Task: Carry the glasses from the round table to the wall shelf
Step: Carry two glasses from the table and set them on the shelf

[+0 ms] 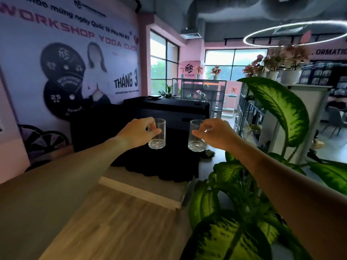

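- Leaves of the big variegated plant (242, 203) crowd your lower right, brushing close under your right forearm — the nearest thing you could snag.
- Your left hand (138, 132) is closed around the left glass (157, 134), fingers pinching it near the rim; the glass hangs upright and empty, clear of any surface.
- Your right hand (216, 133) is closed the same way on the right glass (196, 136), also upright, empty and held in the air. The two glasses sit near each other but apart.
- By my reading you are in the carrying step — both glasses lifted, neither set down. No round table is in view, and I cannot tell which of the racks ahead is the wall shelf.
- Next move calls for keeping both glasses level and separated while you find the shelf and head for it.
- Below the glasses lies a black-draped bench (159, 162) with its corner pointing toward you; the wood-look floor (116, 222) to its left is the open room.
- On the right, the metal shelving rack (246, 113) and the plant narrow the passage.
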`<state>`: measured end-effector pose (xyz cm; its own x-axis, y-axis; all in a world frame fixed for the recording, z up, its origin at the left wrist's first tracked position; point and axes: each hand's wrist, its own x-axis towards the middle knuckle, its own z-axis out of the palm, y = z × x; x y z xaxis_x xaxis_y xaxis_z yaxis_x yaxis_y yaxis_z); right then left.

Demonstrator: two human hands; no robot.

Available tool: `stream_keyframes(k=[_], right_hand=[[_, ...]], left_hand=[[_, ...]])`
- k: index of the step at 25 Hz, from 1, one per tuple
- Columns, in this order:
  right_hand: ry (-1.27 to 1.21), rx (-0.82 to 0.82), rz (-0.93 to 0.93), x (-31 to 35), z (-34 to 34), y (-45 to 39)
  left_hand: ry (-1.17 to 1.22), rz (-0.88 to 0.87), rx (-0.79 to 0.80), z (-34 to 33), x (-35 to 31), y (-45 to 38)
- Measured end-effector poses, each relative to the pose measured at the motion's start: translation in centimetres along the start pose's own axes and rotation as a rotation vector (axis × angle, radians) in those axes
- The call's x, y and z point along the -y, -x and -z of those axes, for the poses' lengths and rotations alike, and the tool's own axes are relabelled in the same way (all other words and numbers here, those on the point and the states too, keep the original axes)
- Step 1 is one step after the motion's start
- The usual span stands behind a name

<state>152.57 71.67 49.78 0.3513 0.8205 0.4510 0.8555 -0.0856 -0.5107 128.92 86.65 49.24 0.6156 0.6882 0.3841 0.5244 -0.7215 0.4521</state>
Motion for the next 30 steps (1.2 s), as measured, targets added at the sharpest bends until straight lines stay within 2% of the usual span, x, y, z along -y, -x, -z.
stream_keyframes(k=[14, 23, 30], right_hand=[[-0.05, 0.004, 0.033, -10.4, -7.8, -26.6], [-0.064, 0.102, 0.08, -13.3, -18.3, -43.5], [-0.103, 0.13, 0.146, -11.7, -26.8, -59.3]], left_hand=[[0.004, 0.072, 0.011, -5.8, 7.8, -25.6], [-0.005, 0.123, -0.023, -8.7, 19.7, -40.2], [-0.06, 0.137, -0.056, -7.3, 30.8, -52.9]])
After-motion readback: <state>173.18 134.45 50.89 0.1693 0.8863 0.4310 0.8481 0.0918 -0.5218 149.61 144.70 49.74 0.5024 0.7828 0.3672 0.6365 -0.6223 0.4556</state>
